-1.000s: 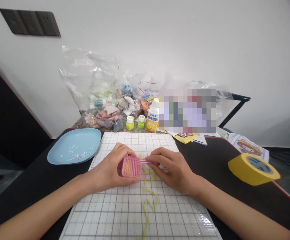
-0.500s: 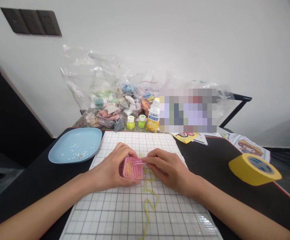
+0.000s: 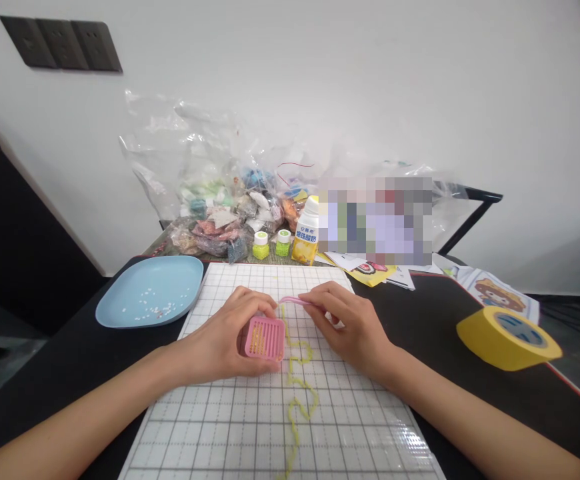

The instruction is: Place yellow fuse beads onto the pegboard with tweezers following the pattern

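Note:
My left hand (image 3: 225, 337) is closed round a small pink grid tray (image 3: 265, 338) with yellow beads in it, held just above the white gridded board (image 3: 250, 427). My right hand (image 3: 353, 323) pinches thin pink tweezers (image 3: 294, 301), their tips pointing left over the board, a little beyond the tray's upper right corner. A winding line of yellow beads (image 3: 300, 383) runs down the board from below the tweezers toward me.
A light blue plate (image 3: 135, 290) with small white beads lies left of the board. Bags of beads (image 3: 220, 227), two small green-capped jars (image 3: 271, 243) and a yellow-labelled bottle (image 3: 306, 233) stand behind. A yellow tape roll (image 3: 507, 337) and printed sheets (image 3: 495, 293) lie right.
My right hand has lifted the tweezers off the pink tray and moved them up and away, toward the far end of the bead line. The left hand and tray stay put.

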Tool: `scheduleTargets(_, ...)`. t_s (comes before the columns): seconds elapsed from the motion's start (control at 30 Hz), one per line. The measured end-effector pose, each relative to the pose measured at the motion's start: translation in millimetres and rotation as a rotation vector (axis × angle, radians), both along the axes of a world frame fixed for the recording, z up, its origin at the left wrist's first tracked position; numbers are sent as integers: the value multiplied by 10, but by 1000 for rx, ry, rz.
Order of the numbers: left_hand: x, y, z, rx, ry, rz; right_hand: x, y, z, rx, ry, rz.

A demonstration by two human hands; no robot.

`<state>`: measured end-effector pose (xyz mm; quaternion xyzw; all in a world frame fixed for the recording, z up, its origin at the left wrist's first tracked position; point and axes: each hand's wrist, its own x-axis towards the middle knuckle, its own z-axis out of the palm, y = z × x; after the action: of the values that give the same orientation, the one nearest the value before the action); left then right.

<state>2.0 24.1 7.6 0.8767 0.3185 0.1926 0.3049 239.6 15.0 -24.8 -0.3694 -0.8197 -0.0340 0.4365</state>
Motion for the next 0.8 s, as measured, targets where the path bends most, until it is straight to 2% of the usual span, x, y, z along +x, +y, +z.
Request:
scheduleTargets(0.33, -3, -1, 0, -35, 14, -7, 13, 28, -32, -41, -91, -185)
scheduleTargets(0.8, 5, -8, 16, -44, 15, -5, 20, 40, -63, -61, -132, -184)
